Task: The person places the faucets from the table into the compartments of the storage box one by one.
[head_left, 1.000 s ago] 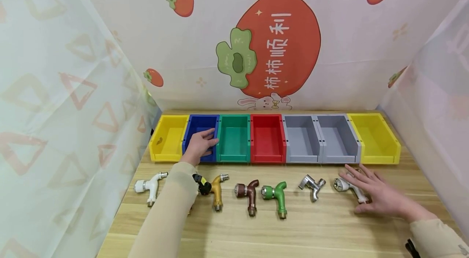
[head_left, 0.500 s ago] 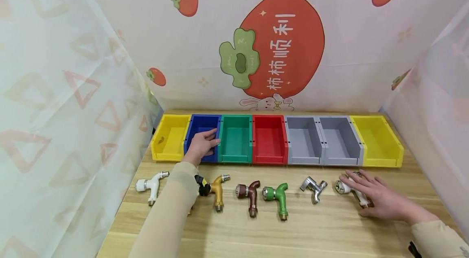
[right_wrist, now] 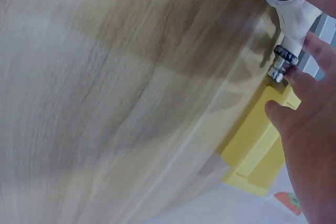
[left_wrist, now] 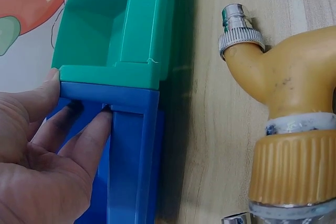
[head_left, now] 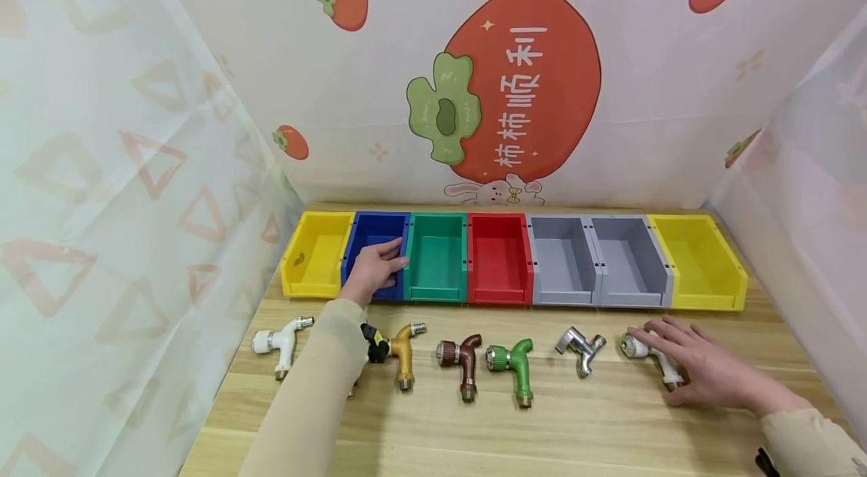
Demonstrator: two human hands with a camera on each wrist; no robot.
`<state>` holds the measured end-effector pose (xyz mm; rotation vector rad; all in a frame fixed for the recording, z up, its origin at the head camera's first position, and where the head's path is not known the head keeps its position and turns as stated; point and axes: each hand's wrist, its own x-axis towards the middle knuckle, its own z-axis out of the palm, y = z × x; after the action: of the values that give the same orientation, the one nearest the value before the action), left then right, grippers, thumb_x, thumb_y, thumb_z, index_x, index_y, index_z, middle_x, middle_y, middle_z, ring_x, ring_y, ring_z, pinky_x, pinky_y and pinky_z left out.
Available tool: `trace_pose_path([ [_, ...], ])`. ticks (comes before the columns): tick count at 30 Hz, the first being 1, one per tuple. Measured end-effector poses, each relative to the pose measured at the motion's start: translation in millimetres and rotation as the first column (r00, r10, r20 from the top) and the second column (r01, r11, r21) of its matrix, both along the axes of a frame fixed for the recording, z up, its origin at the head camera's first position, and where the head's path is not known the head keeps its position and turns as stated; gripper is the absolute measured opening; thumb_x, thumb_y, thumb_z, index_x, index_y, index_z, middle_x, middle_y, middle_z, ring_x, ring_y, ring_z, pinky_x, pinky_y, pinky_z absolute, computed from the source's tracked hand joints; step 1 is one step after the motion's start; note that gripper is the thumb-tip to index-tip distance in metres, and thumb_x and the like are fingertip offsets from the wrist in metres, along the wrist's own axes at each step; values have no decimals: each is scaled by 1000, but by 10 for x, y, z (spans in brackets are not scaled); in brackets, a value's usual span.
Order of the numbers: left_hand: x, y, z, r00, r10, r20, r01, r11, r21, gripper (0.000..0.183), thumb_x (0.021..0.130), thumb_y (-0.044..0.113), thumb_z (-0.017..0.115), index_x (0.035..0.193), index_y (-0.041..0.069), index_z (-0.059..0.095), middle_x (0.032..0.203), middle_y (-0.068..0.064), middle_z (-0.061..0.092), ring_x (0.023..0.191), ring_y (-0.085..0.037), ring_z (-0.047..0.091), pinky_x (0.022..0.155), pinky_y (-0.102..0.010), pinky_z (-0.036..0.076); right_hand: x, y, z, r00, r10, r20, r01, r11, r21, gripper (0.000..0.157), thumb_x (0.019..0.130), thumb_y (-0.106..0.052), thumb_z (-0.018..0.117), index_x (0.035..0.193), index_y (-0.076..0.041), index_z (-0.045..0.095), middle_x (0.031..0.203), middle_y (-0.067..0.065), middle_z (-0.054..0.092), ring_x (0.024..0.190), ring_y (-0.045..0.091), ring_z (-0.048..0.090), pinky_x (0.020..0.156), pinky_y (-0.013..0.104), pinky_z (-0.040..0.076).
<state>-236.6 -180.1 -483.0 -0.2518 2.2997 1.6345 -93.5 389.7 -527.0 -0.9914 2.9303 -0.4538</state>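
Observation:
My left hand [head_left: 374, 271] grips the right wall of the blue bin [left_wrist: 134, 171], beside the green bin [left_wrist: 92, 24]. In the left wrist view, two of its fingers reach inside the blue bin and the thumb lies at the rim next to the green one. My right hand [head_left: 711, 366] lies over a white faucet [head_left: 667, 369] with a silver-faced knob, its fingers extended. In the right wrist view, a fingertip is near or touching the faucet's metal spout end [right_wrist: 278, 69]; firm contact cannot be told.
A row of bins includes yellow [head_left: 311, 290], red [head_left: 500, 296], grey [head_left: 562, 299] and another yellow bin [head_left: 707, 302]. In front lie a white faucet [head_left: 283, 345], a gold one [head_left: 403, 356], a brown one [head_left: 467, 368], a green one [head_left: 520, 372] and a chrome one [head_left: 581, 349]. My left sleeve covers part of another.
My right hand has settled lower over the white faucet, its thumb now close to the threaded end. The left hand keeps its place on the blue bin. The head view has shifted slightly.

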Motion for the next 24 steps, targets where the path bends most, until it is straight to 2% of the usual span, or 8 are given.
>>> trace_pose_path([
  [2, 1, -1, 3, 1000, -1, 0, 1, 1000, 1, 59, 102, 19, 65, 157, 28, 44, 161, -7, 42, 141, -30, 50, 105, -53, 50, 1, -16, 21, 1000, -1, -14, 1, 1000, -1, 112, 57, -35, 96, 156, -21, 44, 149, 26, 46, 131, 50, 44, 116, 74, 18],
  [4, 10, 3, 12, 1000, -3, -3, 3, 1000, 1, 59, 102, 19, 65, 157, 27, 44, 161, -8, 42, 141, -31, 49, 105, -53, 50, -5, -24, 50, 1000, -1, -24, 1, 1000, -3, 111, 57, -34, 97, 155, -20, 46, 146, 28, 46, 128, 51, 45, 107, 76, 32],
  [8, 27, 8, 29, 1000, -8, -12, 8, 1000, -2, 59, 103, 19, 64, 158, 26, 43, 161, -8, 42, 141, -31, 49, 105, -53, 50, -12, -30, 127, 999, -8, -40, 9, 1000, 7, 111, 57, -34, 98, 155, -21, 46, 146, 32, 44, 125, 54, 46, 86, 73, 49],
  [15, 26, 3, 26, 1000, -17, -19, 17, 1000, -14, 60, 103, 19, 64, 158, 26, 42, 161, -9, 42, 140, -31, 50, 105, -53, 50, -61, 17, 265, 996, -75, -40, 74, 997, -28, 113, 59, -27, 98, 158, -22, 42, 154, 30, 38, 133, 60, 36, 94, 83, 34],
  [20, 29, -3, 20, 1000, -18, -20, 17, 1000, -17, 60, 103, 19, 63, 158, 26, 42, 161, -9, 42, 140, -31, 50, 105, -54, 50, -185, 126, 381, 985, -61, -163, 62, 998, 2, 119, 53, -24, 101, 157, -22, 42, 148, 29, 43, 129, 61, 40, 86, 82, 41],
  [21, 31, -3, 21, 1000, -17, -21, 16, 1000, -18, 59, 103, 19, 63, 158, 26, 42, 161, -9, 42, 140, -31, 50, 105, -54, 50, -215, 153, 399, 979, -51, -195, 54, 999, 9, 119, 53, -26, 100, 157, -22, 43, 146, 29, 45, 127, 61, 41, 85, 81, 42],
  [23, 36, -1, 25, 1000, -16, -21, 16, 1000, -18, 59, 103, 19, 63, 158, 26, 42, 161, -9, 42, 140, -31, 50, 105, -54, 50, -270, 214, 425, 966, -32, -256, 39, 999, 24, 107, 66, -50, 92, 157, -21, 43, 143, 30, 47, 123, 61, 44, 88, 79, 42],
  [24, 39, 0, 28, 1000, -16, -21, 16, 1000, -18, 59, 103, 19, 63, 158, 26, 42, 161, -9, 42, 140, -31, 50, 105, -54, 50, -299, 245, 433, 959, -22, -284, 29, 999, 22, 101, 73, -60, 83, 156, -19, 44, 141, 31, 49, 121, 60, 46, 95, 77, 40],
])
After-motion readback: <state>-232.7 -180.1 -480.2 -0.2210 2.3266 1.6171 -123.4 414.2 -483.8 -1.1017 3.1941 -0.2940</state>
